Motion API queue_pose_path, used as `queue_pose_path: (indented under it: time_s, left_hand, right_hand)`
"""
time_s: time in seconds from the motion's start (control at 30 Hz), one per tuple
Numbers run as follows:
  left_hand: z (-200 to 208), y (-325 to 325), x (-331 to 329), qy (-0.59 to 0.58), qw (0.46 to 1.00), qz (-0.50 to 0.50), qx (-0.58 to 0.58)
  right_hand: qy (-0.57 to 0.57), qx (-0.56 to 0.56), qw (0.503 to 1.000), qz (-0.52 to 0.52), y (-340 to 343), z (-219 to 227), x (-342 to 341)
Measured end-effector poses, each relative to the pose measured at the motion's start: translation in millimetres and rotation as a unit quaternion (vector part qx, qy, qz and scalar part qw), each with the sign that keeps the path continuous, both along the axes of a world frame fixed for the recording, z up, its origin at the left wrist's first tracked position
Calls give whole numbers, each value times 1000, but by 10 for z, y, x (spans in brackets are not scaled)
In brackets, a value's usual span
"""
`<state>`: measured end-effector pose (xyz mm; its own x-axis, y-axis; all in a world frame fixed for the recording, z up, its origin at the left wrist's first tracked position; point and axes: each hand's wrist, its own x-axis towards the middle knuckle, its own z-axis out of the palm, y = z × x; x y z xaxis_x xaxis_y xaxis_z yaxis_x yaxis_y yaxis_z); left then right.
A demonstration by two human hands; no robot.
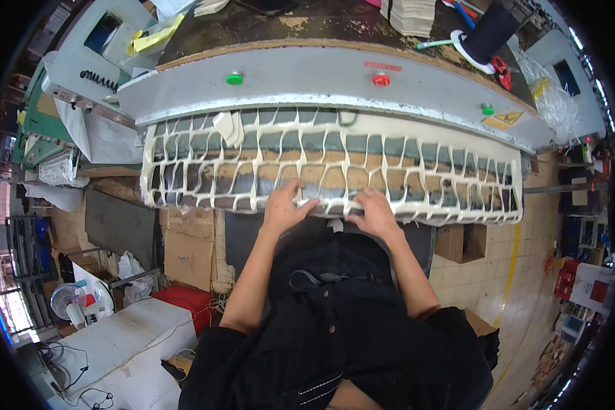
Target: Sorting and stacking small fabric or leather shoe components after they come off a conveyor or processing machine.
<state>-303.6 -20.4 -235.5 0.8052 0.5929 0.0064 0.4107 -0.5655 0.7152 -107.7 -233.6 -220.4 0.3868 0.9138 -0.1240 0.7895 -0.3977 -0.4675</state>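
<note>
A cream sheet (346, 164), cut through into a lattice with rows of holes, lies across the machine's long bed in front of me. Brown and dark green surface (280, 166) shows through its openings. My left hand (288, 206) is closed over the near edge of the sheet, a little left of the middle. Just to its right, my right hand (374, 213) grips the same edge with curled fingers. A few small cream cut pieces (229, 128) lie on the lattice at the far left.
A grey machine beam (307, 80) with green and red buttons spans the far side. On the worn top (253, 31) stand a stack of cream pieces (410, 17), a black thread cone (488, 33) and red-handled scissors (501, 72). A cardboard box (460, 242) sits below right.
</note>
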Motion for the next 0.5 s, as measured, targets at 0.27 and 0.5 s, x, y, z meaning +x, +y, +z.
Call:
queue_pose_path:
  time_s: [0.27,0.5]
  left_hand:
    - [-30,385,1218,-98,991,-13,93]
    - [-543,253,1593,12,991,-28,131]
  right_hand:
    - [62,148,955,-250,1445,-110,1166]
    - [16,-34,980,-195,2150,-194,1446]
